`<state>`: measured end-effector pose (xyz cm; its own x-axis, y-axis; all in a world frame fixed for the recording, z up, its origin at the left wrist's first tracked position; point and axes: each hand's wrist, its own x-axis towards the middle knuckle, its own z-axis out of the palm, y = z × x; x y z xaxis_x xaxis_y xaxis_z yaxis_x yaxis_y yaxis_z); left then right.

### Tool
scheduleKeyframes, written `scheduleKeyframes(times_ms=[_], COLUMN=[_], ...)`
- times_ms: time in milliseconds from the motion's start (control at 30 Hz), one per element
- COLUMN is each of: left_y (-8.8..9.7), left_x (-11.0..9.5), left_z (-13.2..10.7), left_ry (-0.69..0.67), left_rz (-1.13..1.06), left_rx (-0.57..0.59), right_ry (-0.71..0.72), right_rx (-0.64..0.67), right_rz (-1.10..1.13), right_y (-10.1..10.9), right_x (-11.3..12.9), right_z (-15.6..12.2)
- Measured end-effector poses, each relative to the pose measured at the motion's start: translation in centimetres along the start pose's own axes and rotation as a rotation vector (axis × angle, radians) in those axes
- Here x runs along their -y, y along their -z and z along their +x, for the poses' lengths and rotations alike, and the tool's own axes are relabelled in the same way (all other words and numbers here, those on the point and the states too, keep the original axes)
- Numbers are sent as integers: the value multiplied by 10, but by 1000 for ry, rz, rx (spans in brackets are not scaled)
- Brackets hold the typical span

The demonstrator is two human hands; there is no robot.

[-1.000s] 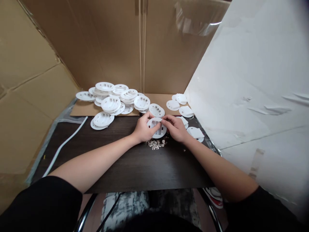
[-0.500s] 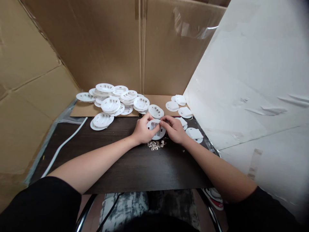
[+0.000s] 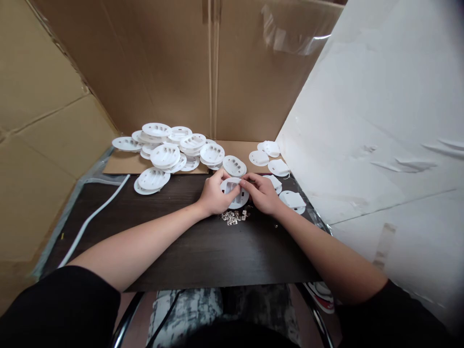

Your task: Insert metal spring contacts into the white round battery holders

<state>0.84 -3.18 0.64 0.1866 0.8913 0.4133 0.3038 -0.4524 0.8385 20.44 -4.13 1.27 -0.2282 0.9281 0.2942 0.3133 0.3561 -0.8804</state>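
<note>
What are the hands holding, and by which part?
A round white disc, by its rim: left hand on the left edge, right hand on the right.

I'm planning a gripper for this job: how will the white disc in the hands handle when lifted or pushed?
The disc looks like thin moulded plastic, so it is probably stiff and light. Being flat, it should slide on the table, not roll. The left hand and right hand both grip it, so it may be slippery.

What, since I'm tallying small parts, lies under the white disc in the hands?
Metal clips show on the table beside the disc, at its near edge; directly beneath is covered.
</note>
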Motion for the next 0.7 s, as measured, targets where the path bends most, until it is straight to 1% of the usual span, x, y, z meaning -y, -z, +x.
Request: scheduleKeyframes(times_ms=[133,233,400,533,700], left_y=[0,0,1,0,-1], left_x=[-1,-2,-1,0,3], left_z=[-1,-1,-2,-4,-6], left_ry=[-1,-4,-41,-76,-50], left_rz=[16,28,43,49,0], left_rx=[-13,-26,-36,-42,-14], right_ry=[-70,-96,-152,-150,-177], right_rx=[17,31,112,137,152], right_rz=[22,57,124,127,138], right_y=[0,0,2,5,8], right_x=[-2,-5,-7,-8,-11], right_z=[0,2,4,5,5])
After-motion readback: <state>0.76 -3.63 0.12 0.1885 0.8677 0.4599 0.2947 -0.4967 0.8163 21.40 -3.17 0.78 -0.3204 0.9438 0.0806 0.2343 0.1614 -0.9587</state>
